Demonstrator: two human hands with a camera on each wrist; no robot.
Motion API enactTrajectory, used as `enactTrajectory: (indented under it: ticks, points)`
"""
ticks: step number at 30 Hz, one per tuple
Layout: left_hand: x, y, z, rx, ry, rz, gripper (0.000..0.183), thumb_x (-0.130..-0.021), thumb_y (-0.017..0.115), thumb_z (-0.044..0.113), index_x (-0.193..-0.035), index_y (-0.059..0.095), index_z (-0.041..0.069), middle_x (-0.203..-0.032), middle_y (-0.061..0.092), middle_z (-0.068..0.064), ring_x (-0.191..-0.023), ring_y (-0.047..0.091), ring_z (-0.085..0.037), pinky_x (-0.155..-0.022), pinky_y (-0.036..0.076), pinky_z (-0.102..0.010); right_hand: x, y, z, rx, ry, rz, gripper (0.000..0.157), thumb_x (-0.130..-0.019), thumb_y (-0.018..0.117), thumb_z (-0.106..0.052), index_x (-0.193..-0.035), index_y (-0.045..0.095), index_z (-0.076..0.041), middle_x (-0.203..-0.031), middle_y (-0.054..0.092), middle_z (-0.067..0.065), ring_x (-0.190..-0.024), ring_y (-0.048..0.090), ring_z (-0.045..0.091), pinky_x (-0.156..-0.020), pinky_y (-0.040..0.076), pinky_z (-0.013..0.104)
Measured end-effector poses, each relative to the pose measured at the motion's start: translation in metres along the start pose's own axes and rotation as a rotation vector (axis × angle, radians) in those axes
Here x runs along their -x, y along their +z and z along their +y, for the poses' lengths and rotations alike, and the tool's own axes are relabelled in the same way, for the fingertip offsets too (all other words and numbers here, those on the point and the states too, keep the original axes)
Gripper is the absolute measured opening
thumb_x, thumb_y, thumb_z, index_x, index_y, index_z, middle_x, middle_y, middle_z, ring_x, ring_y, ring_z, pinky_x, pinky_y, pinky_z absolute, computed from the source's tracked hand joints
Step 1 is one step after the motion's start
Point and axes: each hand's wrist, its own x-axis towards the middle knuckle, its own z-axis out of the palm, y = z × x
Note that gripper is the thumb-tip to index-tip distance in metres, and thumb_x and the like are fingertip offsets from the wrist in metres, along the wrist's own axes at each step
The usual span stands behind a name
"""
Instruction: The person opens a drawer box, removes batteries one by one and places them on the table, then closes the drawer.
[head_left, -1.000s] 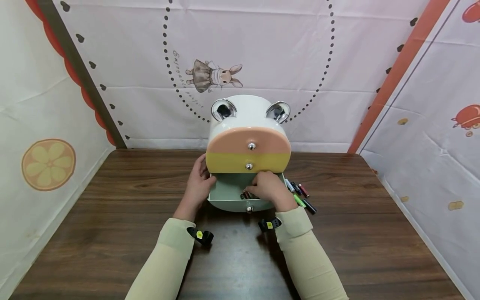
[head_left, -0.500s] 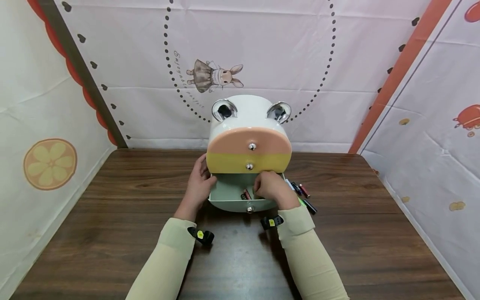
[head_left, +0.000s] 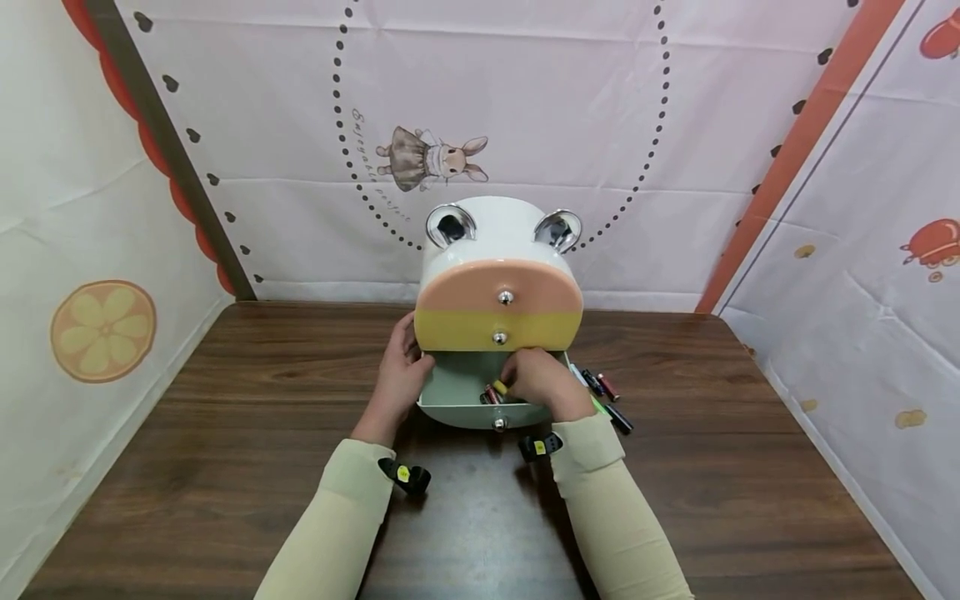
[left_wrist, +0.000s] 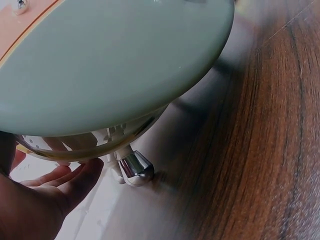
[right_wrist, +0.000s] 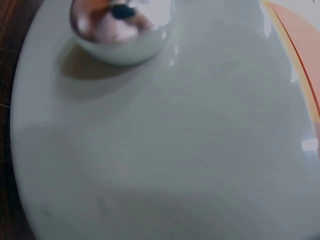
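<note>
A small white cabinet (head_left: 495, 223), shaped like a frog's head, stands on the table with its pale green bottom drawer (head_left: 457, 417) pulled out. My left hand (head_left: 393, 375) holds the cabinet's left side, thumb near the drawer's rim. In the left wrist view, the fingers (left_wrist: 85, 180) lie along that side, near a metallic foot (left_wrist: 137, 170). Reaching into the drawer, my right hand (head_left: 542, 379) pinches a small yellow piece (head_left: 500, 387). Several small dark-red cylinders (head_left: 491, 395) lie beside it on the drawer floor. A silvery knob (right_wrist: 120, 25) and the drawer front fill the right wrist view.
Above the drawer sit a yellow drawer front (head_left: 457, 329) and an orange drawer front (head_left: 465, 287), both closed. Several pens (head_left: 618, 419) and a short red cylinder (head_left: 608, 387) lie on the brown table (head_left: 750, 467) right of the cabinet. Patterned cloth (head_left: 262, 83) hangs behind.
My right hand has shifted slightly within the drawer, and a yellow piece now shows at its fingertips, beside the dark-red cylinders. My left hand stays on the cabinet's side.
</note>
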Motion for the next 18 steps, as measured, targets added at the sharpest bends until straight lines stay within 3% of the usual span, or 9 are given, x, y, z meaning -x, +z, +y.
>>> enactTrajectory:
  ticks: [4, 11, 18]
  points:
    - [0.006, 0.0, 0.012, 0.015, -0.016, -0.004, 0.069, -0.085, 0.045, -0.003, -0.141, 0.024, 0.031, -0.146, 0.032, -0.006, -0.134, 0.032, -0.026, -0.105, 0.03, -0.048, -0.001, 0.001, -0.002, -0.017, 0.008, -0.017, 0.014, -0.076, 0.068, -0.009, -0.082, 0.072, -0.02, -0.087, 0.067, -0.006, -0.078, 0.057, 0.009, -0.068, 0.047, 0.028]
    - [0.0, 0.0, -0.006, -0.011, -0.001, 0.018, 0.07, -0.085, 0.047, -0.001, -0.138, 0.025, 0.039, -0.144, 0.035, -0.002, -0.132, 0.035, -0.024, -0.101, 0.035, -0.047, 0.0, 0.001, -0.002, -0.001, -0.04, -0.042, 0.022, -0.08, 0.059, -0.004, -0.085, 0.072, -0.021, -0.085, 0.066, -0.006, -0.075, 0.055, 0.009, -0.065, 0.045, 0.027]
    - [0.008, 0.0, 0.016, 0.015, -0.017, 0.005, 0.068, -0.084, 0.046, -0.005, -0.141, 0.025, 0.028, -0.145, 0.033, -0.007, -0.132, 0.034, -0.027, -0.104, 0.031, -0.047, -0.001, 0.0, -0.001, -0.022, -0.046, -0.052, 0.025, -0.08, 0.058, -0.003, -0.084, 0.072, -0.022, -0.083, 0.066, -0.008, -0.073, 0.055, 0.007, -0.063, 0.044, 0.025]
